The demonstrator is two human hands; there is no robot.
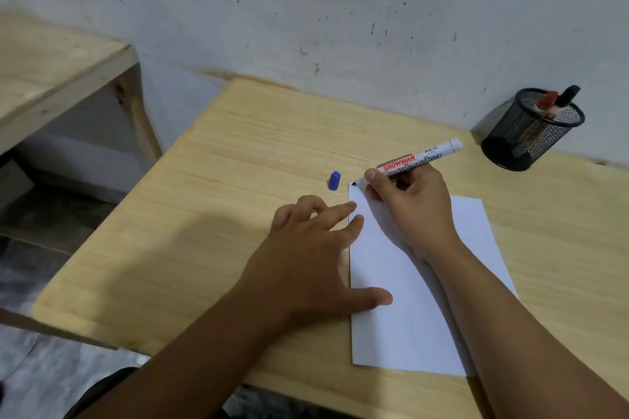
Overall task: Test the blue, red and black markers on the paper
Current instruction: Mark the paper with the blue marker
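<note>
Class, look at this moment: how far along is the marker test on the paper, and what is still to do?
Done: the blue cap is off and lies on the desk. In hand: the right hand holds the uncapped marker, its tip at the paper's top corner, while the left hand steadies the sheet's edge; no mark shows yet. Left: the red marker and black marker wait in the mesh holder.

White barrel of the uncapped marker [417,160], far right of the paper: "SNOWMAN" in white on a red band, "Boardmarker" in black beneath it, "BG-12" nearer the tail end; smaller print unreadable.
</note>
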